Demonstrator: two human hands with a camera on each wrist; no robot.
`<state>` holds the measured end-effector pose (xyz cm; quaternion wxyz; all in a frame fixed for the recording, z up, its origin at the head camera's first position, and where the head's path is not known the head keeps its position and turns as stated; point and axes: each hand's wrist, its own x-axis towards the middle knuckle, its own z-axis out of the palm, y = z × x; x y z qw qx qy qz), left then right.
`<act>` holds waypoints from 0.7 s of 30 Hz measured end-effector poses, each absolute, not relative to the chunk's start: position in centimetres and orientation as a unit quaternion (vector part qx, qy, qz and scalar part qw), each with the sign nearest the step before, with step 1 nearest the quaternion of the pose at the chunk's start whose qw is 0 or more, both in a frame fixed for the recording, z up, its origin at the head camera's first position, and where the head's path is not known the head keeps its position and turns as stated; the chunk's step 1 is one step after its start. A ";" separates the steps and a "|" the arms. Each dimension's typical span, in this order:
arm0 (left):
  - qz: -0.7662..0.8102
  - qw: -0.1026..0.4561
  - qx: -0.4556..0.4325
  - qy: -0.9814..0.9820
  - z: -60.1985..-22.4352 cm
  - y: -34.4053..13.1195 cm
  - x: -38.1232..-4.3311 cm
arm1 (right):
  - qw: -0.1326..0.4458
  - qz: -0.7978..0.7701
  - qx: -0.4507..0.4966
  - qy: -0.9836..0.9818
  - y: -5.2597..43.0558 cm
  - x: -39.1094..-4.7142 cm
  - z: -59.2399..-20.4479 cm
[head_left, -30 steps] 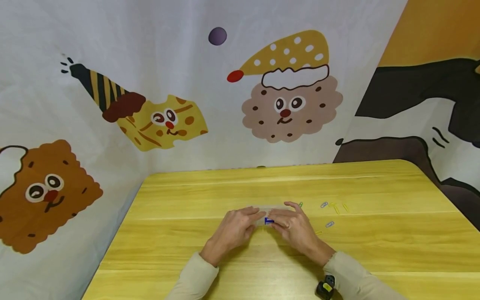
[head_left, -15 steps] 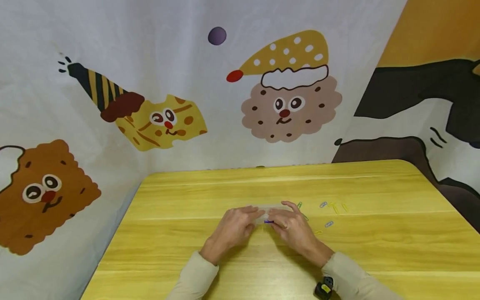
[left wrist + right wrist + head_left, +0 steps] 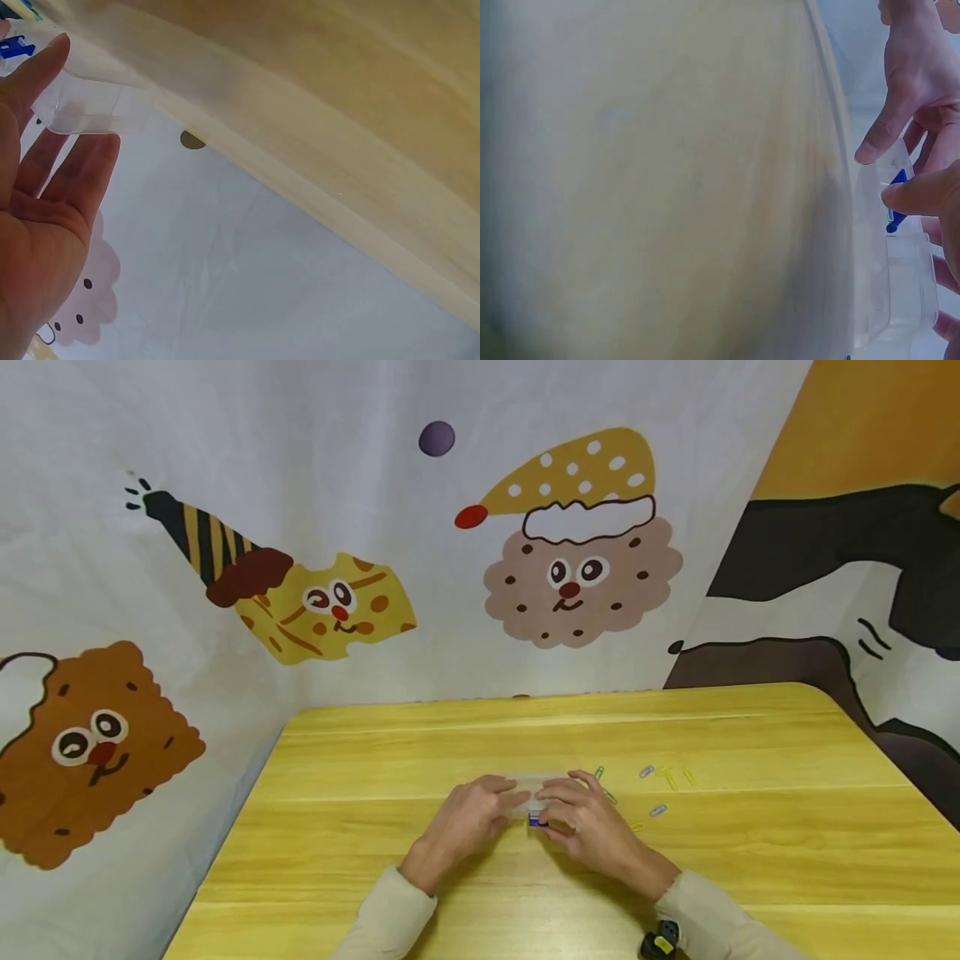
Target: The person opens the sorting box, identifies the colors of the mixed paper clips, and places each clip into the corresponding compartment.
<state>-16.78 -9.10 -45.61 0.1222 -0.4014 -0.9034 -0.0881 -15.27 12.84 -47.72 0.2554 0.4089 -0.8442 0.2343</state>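
Note:
A clear plastic box with a blue latch on its near side is between the two hands over the table. My left hand holds its left end, with the thumb on the near side and fingers behind, as the left wrist view shows with the box. At the other end my right hand grips the box. In the right wrist view its thumb rests against the blue latch while fingers lie behind the box wall. The box's contents cannot be made out.
Loose paper clips lie right of the hands: a green one, blue ones such as this paper clip, and several yellow ones. The wooden table ends at a cartoon-printed cloth.
The blue latch now shows lower, toward the person, below the box's near edge. My right fingers are more bent and have shifted slightly nearer. The left hand stays nearly in place.

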 end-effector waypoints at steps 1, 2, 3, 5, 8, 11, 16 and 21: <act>-0.088 0.124 -0.402 -0.903 -45.7 -9.1 -16.7 | 0.250 0.235 0.409 -0.846 12.9 -15.2 -47.8; -0.086 0.128 -0.404 -0.902 -45.8 -9.1 -16.7 | 0.246 0.235 0.409 -0.847 12.9 -15.2 -47.8; -0.085 0.131 -0.405 -0.901 -45.8 -9.2 -16.7 | 0.240 0.236 0.408 -0.849 13.0 -15.1 -47.9; -0.080 0.137 -0.406 -0.900 -46.0 -9.2 -16.6 | 0.229 0.237 0.403 -0.854 13.1 -15.1 -47.9; -0.072 0.148 -0.408 -0.898 -46.1 -9.3 -16.6 | 0.216 0.240 0.390 -0.862 13.6 -15.0 -47.9; -0.058 0.160 -0.411 -0.896 -46.1 -9.3 -16.6 | 0.210 0.243 0.363 -0.875 14.2 -15.0 -47.7; -0.049 0.161 -0.411 -0.896 -46.1 -9.3 -16.6 | 0.181 0.258 0.292 -0.903 15.1 -15.4 -47.5; -0.050 0.155 -0.410 -0.897 -46.1 -9.3 -16.6 | 0.111 0.277 0.224 -0.928 15.4 -15.7 -47.4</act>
